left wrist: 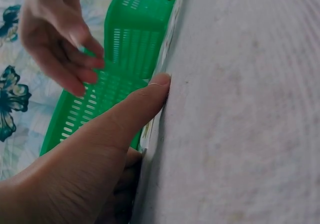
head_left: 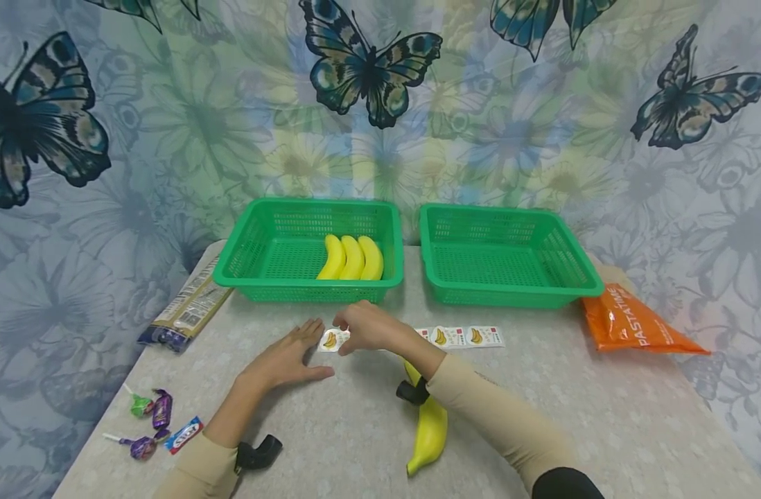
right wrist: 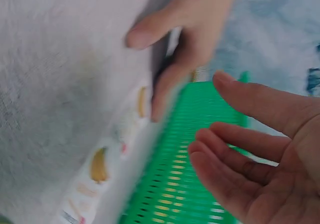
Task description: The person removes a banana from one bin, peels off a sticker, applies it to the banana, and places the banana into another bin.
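Observation:
A strip of white banana-print stickers (head_left: 458, 337) lies across the table in front of the baskets. Flat on the table at the strip's left end, my left hand (head_left: 287, 360) has its fingers stretched out and thumb spread. My right hand (head_left: 373, 329) hovers over the strip's middle and hides part of it. In the right wrist view, the right thumb (right wrist: 245, 93) stands apart from the loosely bent fingers, with nothing between them. A single yellow banana (head_left: 432, 433) lies below my right forearm, which partly covers it.
Three bananas (head_left: 352, 258) lie in the left green basket (head_left: 268, 290); a second green basket (head_left: 499, 296) stands to its right. An orange packet (head_left: 636, 322) is at the right, a gold packet (head_left: 190, 305) at the left. Wrapped candies (head_left: 162, 409) and lollipops (head_left: 142, 448) lie at front left.

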Demonstrator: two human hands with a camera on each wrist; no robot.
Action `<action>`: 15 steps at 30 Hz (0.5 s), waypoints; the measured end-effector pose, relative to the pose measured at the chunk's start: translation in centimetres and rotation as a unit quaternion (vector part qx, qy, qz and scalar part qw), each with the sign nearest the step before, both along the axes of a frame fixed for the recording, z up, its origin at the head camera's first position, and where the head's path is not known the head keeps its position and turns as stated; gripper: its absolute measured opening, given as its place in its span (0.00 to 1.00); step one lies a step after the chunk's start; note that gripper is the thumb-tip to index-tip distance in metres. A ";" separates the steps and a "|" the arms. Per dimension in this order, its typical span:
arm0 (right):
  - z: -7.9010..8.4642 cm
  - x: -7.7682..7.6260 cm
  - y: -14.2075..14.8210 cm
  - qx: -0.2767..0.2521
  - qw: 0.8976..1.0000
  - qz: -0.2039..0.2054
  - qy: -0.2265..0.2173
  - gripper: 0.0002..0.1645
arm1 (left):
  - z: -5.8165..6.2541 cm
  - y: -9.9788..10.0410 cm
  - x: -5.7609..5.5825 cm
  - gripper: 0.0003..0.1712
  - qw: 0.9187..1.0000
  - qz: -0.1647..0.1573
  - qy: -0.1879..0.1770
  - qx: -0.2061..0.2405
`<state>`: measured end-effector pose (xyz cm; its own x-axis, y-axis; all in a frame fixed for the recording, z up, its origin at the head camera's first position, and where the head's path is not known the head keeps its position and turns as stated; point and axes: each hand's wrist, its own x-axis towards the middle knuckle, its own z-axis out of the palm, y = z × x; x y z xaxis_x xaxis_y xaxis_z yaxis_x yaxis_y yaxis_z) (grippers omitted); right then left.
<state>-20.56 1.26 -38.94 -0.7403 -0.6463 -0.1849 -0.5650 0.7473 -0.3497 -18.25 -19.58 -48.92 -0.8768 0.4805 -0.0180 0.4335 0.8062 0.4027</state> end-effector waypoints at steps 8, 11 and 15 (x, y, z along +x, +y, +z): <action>-3.3 -2.6 -2.2 0.023 1.000 0.002 0.000 0.29 | -0.1 -0.1 -0.1 0.58 1.000 -0.005 0.010 0.002; -4.0 -3.0 -2.5 0.032 0.999 0.000 0.002 0.28 | -0.1 -0.2 -0.1 0.58 1.000 -0.010 0.013 0.004; -4.5 -3.2 -2.7 0.032 0.999 0.002 0.003 0.25 | -0.3 -0.2 -0.1 0.58 1.000 -0.011 0.017 0.003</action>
